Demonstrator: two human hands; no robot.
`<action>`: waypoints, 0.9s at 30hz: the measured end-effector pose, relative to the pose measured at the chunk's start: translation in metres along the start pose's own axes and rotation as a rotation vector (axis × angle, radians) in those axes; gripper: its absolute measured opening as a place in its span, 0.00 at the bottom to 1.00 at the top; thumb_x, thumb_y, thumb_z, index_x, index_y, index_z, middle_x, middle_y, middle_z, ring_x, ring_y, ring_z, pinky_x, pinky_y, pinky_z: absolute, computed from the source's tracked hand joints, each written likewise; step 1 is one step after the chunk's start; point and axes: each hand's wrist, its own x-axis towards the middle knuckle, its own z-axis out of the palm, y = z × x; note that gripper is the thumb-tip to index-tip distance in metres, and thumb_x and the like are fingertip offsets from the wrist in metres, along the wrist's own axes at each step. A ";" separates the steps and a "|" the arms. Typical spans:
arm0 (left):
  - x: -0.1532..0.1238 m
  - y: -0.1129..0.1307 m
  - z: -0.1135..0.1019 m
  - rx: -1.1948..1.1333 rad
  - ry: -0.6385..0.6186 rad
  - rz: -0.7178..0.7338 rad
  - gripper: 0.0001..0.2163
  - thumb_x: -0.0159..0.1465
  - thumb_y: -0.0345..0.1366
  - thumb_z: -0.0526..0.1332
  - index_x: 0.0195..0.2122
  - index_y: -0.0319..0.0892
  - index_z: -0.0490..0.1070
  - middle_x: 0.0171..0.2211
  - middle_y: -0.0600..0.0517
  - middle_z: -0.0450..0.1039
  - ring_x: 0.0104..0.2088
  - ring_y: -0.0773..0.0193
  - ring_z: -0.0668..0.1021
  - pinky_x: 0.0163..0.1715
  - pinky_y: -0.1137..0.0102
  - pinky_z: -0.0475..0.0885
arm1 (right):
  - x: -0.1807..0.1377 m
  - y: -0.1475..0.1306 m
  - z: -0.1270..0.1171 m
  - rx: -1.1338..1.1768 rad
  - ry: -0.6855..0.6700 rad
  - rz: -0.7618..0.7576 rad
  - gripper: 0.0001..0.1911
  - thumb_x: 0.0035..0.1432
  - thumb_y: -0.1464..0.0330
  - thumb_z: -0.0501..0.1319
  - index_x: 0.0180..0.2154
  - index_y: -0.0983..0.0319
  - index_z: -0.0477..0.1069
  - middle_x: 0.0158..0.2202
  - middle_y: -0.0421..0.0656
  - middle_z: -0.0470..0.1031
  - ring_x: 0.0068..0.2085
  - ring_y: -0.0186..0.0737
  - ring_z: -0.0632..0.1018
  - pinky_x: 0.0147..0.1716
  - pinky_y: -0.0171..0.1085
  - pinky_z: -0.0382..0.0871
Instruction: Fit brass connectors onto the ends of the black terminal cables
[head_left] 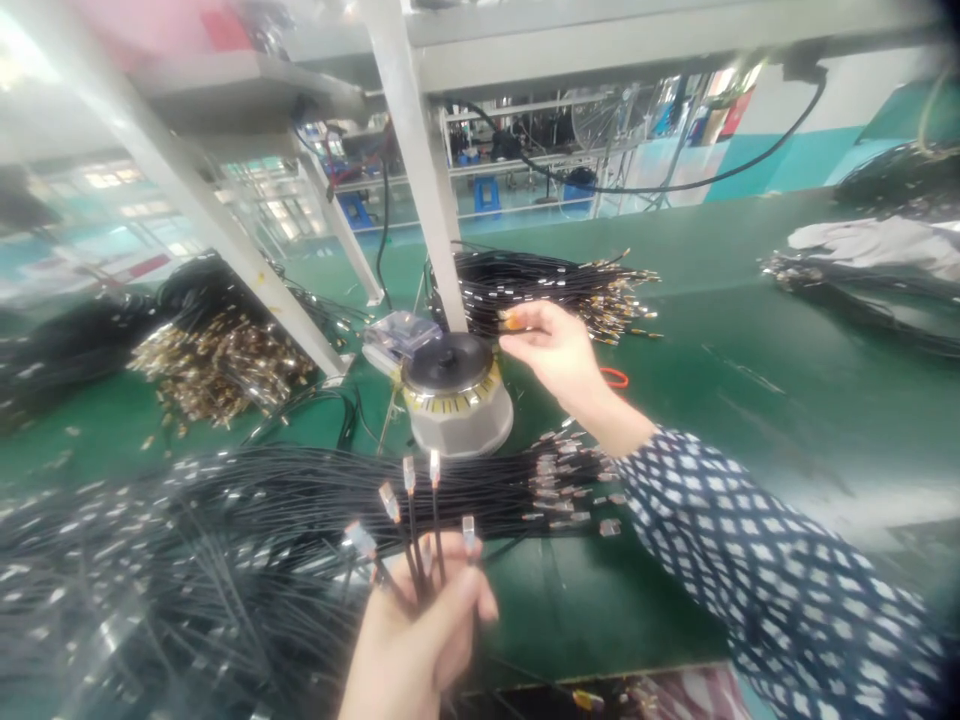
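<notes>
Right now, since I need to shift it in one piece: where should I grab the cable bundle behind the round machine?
Probably the black strands of the cable bundle, between the metal post and the gold connector ends, from above: it lies flat, its ends fan out, and the post blocks its left.

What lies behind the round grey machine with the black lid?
A slanted white metal post and a bundle of black cables with gold ends, which the right hand reaches. The grey machine hides the post's foot.
</notes>
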 end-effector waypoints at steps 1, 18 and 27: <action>0.000 -0.001 0.000 0.003 0.010 0.002 0.16 0.52 0.39 0.72 0.37 0.39 0.72 0.19 0.53 0.73 0.11 0.82 0.57 0.14 0.82 0.46 | -0.015 -0.003 -0.003 0.075 -0.037 0.021 0.13 0.45 0.75 0.68 0.35 0.62 0.73 0.38 0.41 0.76 0.39 0.36 0.77 0.46 0.39 0.71; -0.002 -0.007 -0.005 0.075 -0.100 0.100 0.14 0.59 0.34 0.67 0.44 0.43 0.67 0.24 0.56 0.76 0.12 0.69 0.74 0.11 0.77 0.68 | -0.161 -0.003 0.007 0.492 -0.260 0.584 0.05 0.44 0.68 0.73 0.26 0.59 0.79 0.40 0.42 0.75 0.41 0.38 0.75 0.39 0.36 0.70; -0.004 -0.002 0.002 0.087 -0.072 0.110 0.13 0.57 0.34 0.68 0.42 0.41 0.68 0.21 0.54 0.76 0.11 0.67 0.73 0.09 0.76 0.67 | -0.161 -0.005 0.010 0.447 -0.266 0.544 0.05 0.46 0.69 0.72 0.24 0.60 0.77 0.40 0.44 0.74 0.38 0.39 0.74 0.29 0.35 0.68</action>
